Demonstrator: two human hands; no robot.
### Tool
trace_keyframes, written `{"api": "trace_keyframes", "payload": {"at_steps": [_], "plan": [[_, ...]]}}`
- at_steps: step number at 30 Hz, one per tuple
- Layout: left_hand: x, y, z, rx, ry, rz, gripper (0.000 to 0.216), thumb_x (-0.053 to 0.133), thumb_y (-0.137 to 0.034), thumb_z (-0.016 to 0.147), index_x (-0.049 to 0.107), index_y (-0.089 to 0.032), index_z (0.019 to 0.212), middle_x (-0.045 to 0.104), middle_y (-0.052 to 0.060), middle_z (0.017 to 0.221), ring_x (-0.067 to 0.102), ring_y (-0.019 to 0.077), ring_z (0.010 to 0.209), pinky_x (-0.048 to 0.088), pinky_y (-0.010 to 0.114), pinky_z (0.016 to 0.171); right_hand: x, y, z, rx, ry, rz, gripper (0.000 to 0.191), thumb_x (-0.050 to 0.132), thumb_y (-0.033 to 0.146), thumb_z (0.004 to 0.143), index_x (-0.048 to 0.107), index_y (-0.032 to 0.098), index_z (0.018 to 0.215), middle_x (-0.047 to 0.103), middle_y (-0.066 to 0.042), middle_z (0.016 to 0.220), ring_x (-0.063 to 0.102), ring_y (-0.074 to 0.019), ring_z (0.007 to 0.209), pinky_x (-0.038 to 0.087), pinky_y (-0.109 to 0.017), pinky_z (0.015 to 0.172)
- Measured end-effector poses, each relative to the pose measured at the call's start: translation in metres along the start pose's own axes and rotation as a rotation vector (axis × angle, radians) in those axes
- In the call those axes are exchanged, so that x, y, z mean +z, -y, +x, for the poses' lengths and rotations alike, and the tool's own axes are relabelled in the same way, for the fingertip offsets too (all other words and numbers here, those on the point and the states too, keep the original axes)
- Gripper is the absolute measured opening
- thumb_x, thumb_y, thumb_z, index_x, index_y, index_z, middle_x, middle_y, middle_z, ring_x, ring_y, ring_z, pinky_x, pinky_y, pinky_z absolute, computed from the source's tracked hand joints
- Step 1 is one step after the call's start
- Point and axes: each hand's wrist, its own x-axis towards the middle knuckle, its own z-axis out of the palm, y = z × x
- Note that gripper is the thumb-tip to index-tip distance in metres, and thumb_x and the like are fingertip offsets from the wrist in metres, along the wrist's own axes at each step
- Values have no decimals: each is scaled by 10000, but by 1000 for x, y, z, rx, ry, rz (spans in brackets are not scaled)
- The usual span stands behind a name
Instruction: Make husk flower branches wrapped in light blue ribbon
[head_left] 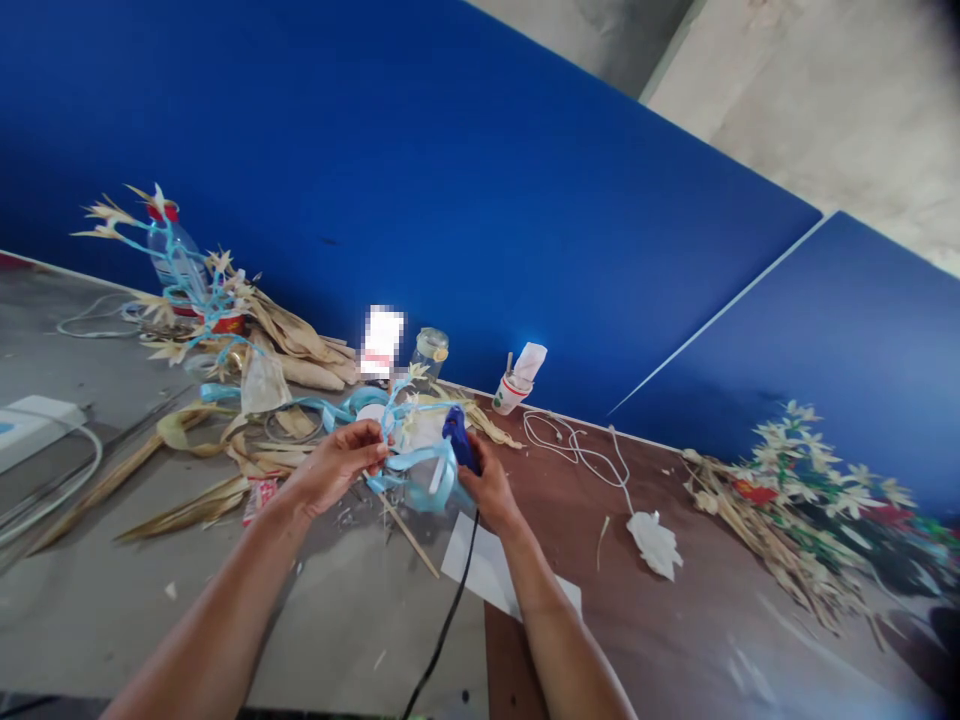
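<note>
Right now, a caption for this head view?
Left hand pinches light-blue ribbon; right hand grips blue glue gun.

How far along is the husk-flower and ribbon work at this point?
Done: a ribbon-wound spray stands in the bottle, and a flower bundle lies at the right. In hand: the left hand pinches a sprig trailing blue ribbon, and the right hand holds a glue gun at it. Probably left: the ribbon hangs loose, and many husks lie unused.
</note>
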Motion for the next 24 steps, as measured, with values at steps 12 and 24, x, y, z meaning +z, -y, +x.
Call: {"api": "trace_keyframes", "payload": {"at_steps": [12, 24], "plan": [[7, 7, -5, 1, 125, -111, 159, 762, -200, 610, 621, -149, 663, 585, -5, 628, 494, 77, 532, 383, 194, 496, 26, 11, 2, 37, -282, 377, 347, 596, 311, 737, 464, 197, 1037, 509, 49, 627, 468, -99, 519, 401, -235, 527], [11, -4, -6, -59, -17, -141, 187, 791, -183, 568, 621, -158, 643, 637, 21, 671, 585, 121, 598, 378, 201, 512, -14, 39, -9, 341, 228, 556, 326, 686, 319, 644, 577, 167, 912, 495, 47, 554, 457, -90, 471, 361, -229, 496]]}}
